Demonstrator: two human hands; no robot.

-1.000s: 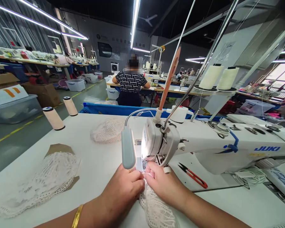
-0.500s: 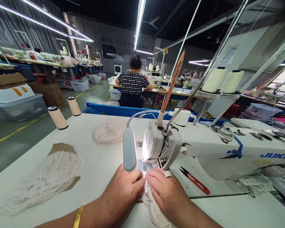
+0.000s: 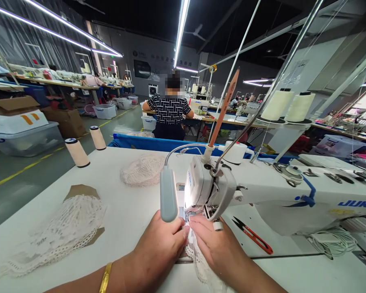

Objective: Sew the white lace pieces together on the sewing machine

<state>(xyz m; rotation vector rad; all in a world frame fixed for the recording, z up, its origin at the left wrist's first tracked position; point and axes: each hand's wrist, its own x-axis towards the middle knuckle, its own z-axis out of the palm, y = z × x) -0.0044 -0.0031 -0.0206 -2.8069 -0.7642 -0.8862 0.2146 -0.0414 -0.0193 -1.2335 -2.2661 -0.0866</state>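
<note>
White lace fabric (image 3: 198, 260) runs from under the needle area of a white sewing machine (image 3: 198, 183) toward me and off the table's near side. My left hand (image 3: 160, 240) pinches its left edge, thumb and forefinger together just in front of the presser foot. On the other side, my right hand (image 3: 215, 240) presses and grips the lace with fingers closed, close to the foot. The lace right at the needle is partly hidden by my fingertips. A grey lamp head (image 3: 168, 195) on a bent metal neck hangs over my left hand.
Red-handled thread snips (image 3: 253, 236) lie right of my right hand. Lace pieces (image 3: 57, 228) rest on brown card at the left, another lace pile (image 3: 143, 170) farther back. Two thread cones (image 3: 77, 152) stand at the far left edge. A co-worker (image 3: 171, 108) sits ahead, back turned.
The view has shifted slightly, so everything sits a little differently in the picture. Both hands keep their hold at the presser foot, and the lace below my right hand hangs slightly differently.
</note>
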